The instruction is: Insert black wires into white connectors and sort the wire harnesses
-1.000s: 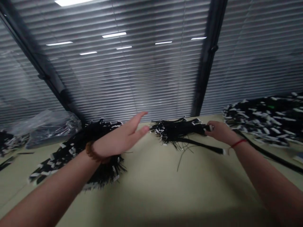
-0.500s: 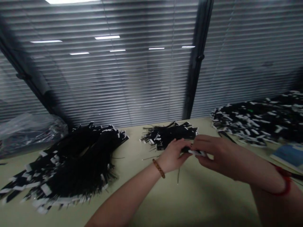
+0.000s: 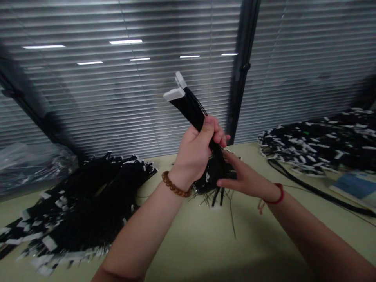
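My left hand [image 3: 198,150], with a brown braided bracelet at the wrist, is wrapped round a black cable bundle [image 3: 190,107]. White connectors [image 3: 175,94] cap the bundle's raised upper end, which tilts to the left. Below the fist the bundle slants down toward the table. My right hand [image 3: 242,176], wearing a red cord, has thumb and fingers apart beside this lower part; whether it touches the cables I cannot tell. Behind and beneath both hands lies a small pile of black cables [image 3: 210,176], partly hidden, with thin wire ends sticking out.
A big heap of black cables with white ends [image 3: 85,215] covers the left of the table [image 3: 188,243]. Another heap [image 3: 320,145] lies at the back right, near a blue-and-white item [image 3: 355,188] and a black strip [image 3: 308,188]. Clear plastic bags [image 3: 38,164] sit at the far left, before window blinds [image 3: 147,109].
My left hand has risen and turned, lifting the bundle so its white connectors point up. My right hand has come away from the white connector and opened lower down.
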A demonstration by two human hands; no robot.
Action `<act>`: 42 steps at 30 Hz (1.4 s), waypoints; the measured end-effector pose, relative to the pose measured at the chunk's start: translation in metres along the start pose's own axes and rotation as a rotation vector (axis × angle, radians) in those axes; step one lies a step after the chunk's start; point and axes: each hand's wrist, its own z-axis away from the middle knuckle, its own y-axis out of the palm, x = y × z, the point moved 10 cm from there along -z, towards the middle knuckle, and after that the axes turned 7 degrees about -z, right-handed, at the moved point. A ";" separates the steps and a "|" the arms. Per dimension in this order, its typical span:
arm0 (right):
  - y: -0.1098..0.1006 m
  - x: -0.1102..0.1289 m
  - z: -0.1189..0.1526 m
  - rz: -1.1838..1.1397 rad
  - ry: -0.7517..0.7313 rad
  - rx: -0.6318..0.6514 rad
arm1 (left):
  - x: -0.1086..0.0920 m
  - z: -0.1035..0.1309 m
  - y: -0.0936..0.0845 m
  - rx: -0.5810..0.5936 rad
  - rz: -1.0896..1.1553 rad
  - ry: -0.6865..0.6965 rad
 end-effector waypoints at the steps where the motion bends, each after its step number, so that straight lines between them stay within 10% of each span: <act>1: 0.005 0.006 -0.001 -0.040 -0.012 -0.010 | 0.004 0.005 0.004 0.002 0.051 -0.069; 4: 0.015 0.022 0.002 -0.013 0.033 0.036 | 0.016 0.017 -0.002 -0.052 0.169 -0.181; 11: 0.034 0.079 0.060 -0.045 0.121 0.800 | 0.034 0.047 -0.022 0.044 0.171 -0.339; 17: 0.003 0.099 0.034 -0.156 0.037 0.347 | 0.026 0.071 -0.018 0.069 0.123 -0.298; 21: 0.031 0.091 0.026 -0.404 0.005 0.097 | 0.020 0.081 -0.007 0.075 0.163 -0.251; 28: 0.123 0.076 0.044 -0.936 0.271 0.597 | -0.022 0.082 -0.045 -0.249 0.148 -0.029; 31: 0.088 0.039 0.038 -0.481 0.124 0.679 | -0.049 0.086 -0.069 -0.386 0.082 0.049; 36: -0.023 -0.114 0.047 0.339 0.439 0.237 | -0.063 0.090 -0.081 -0.399 0.000 0.002; 42: -0.035 -0.169 0.123 0.657 0.653 0.245 | -0.056 0.085 -0.080 -0.353 -0.012 -0.039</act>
